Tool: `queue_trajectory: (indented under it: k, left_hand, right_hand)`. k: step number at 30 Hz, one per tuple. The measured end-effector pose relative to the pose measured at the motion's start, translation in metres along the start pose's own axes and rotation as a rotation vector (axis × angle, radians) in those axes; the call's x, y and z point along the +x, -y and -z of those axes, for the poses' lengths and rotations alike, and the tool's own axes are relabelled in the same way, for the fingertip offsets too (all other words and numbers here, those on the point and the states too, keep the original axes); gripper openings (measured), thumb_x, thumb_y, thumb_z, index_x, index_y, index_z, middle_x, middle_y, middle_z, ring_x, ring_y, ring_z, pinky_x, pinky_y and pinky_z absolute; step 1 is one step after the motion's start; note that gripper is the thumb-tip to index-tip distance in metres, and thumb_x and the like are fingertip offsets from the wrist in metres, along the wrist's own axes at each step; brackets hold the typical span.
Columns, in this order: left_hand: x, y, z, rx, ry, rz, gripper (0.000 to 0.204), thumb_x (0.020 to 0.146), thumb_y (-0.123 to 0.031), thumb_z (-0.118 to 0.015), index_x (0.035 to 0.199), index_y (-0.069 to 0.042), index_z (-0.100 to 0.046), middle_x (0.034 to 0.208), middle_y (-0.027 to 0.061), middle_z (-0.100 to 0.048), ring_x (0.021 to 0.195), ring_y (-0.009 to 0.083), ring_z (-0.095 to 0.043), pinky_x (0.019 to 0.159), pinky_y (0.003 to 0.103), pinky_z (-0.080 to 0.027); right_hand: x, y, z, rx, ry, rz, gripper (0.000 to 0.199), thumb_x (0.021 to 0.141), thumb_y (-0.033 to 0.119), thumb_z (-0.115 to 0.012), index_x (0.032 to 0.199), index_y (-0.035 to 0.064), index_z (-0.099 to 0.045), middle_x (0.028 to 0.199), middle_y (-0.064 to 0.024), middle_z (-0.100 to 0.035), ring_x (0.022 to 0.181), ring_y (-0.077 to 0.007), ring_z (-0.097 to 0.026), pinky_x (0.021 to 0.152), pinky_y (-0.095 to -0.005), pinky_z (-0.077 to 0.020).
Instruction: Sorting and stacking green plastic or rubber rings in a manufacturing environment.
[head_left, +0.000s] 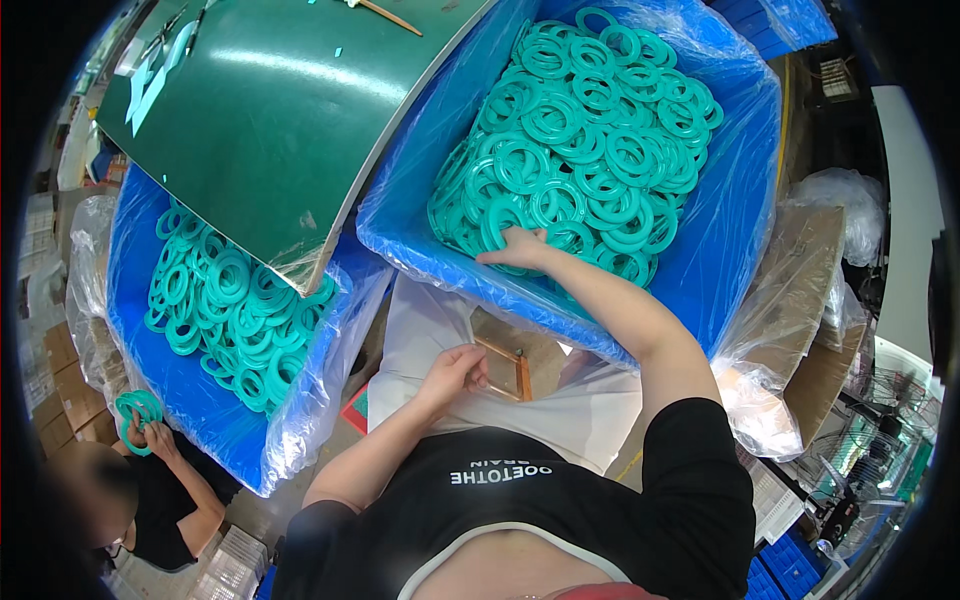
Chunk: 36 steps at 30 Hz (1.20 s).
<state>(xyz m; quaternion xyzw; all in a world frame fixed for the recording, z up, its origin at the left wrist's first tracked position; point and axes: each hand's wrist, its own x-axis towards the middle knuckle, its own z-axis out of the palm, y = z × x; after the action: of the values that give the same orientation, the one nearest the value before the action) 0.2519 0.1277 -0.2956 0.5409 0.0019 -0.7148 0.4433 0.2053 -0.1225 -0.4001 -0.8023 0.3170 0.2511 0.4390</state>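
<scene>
My right hand point(520, 248) reaches over the near wall of a large blue bin point(740, 215) lined with clear plastic. Teal plastic rings point(590, 145) fill that bin in a loose heap. The hand's fingers close on the near edge of a teal ring point(503, 214) on top of the heap; some fingertips are hidden among the rings. Above my lap, my left hand point(458, 370) is loosely closed, its fingers curled in, and nothing shows in it.
A green-topped table point(270, 120) juts in from the upper left, with its corner over a second blue bin point(190, 405) of teal rings. At lower left a co-worker point(165, 500) holds several rings. Cardboard point(785, 280) and a wire-guarded fan point(860, 470) stand at right.
</scene>
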Motion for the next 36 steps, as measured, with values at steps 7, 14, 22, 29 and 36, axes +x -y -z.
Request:
queue_trajectory:
  k: [7,14,22,29,36]
  left_hand:
    - [-0.007,-0.004,0.0,-0.004,-0.035,0.004,0.027,0.093,-0.027,-0.047,0.074,-0.008,-0.054,0.062,-0.0014,-0.05,0.061,0.0096,-0.054,0.057,0.022,-0.038]
    - [-0.007,-0.001,0.002,-0.018,-0.029,-0.022,0.027,0.093,-0.025,-0.046,0.073,-0.009,-0.054,0.062,-0.0025,-0.047,0.059,0.008,-0.052,0.053,0.02,-0.037]
    - [-0.016,-0.013,0.004,-0.015,-0.015,-0.057,0.028,0.093,-0.028,-0.048,0.074,-0.008,-0.055,0.061,-0.0025,-0.05,0.059,0.0079,-0.052,0.056,0.021,-0.038]
    - [-0.026,-0.042,-0.01,0.007,0.009,-0.238,0.028,0.093,-0.029,-0.048,0.074,-0.009,-0.055,0.059,-0.0029,-0.049,0.057,0.0075,-0.05,0.054,0.021,-0.034]
    - [-0.036,-0.074,-0.028,-0.109,-0.016,-0.476,0.029,0.094,-0.031,-0.047,0.084,-0.007,-0.058,0.068,-0.0024,-0.05,0.06,0.0066,-0.045,0.054,0.02,-0.034]
  right_hand:
    - [0.016,0.013,-0.001,0.019,-0.012,0.049,0.068,0.064,0.053,-0.063,0.108,0.0008,-0.06,0.109,-0.019,-0.061,0.11,-0.0293,-0.053,0.097,-0.0519,-0.0179]
    - [0.017,0.009,0.021,0.321,0.262,0.208,0.085,0.062,0.045,-0.074,0.129,0.0016,-0.044,0.129,-0.0192,-0.049,0.123,-0.0287,-0.043,0.099,-0.0387,-0.0324]
    - [-0.034,0.006,0.037,0.38,0.283,0.165,0.064,0.064,0.026,-0.078,0.117,-0.0006,-0.055,0.113,-0.0103,-0.06,0.103,-0.019,-0.054,0.093,-0.0292,-0.0392]
    - [-0.084,0.019,0.034,0.455,-0.11,0.339,0.051,0.067,0.024,-0.077,0.107,0.0002,-0.057,0.094,-0.0039,-0.06,0.085,-0.0126,-0.054,0.077,-0.0277,-0.0449]
    - [-0.18,0.064,0.049,0.427,-0.439,0.475,0.048,0.067,0.024,-0.075,0.106,0.004,-0.056,0.097,-0.0055,-0.06,0.094,-0.0162,-0.054,0.087,-0.033,-0.0417]
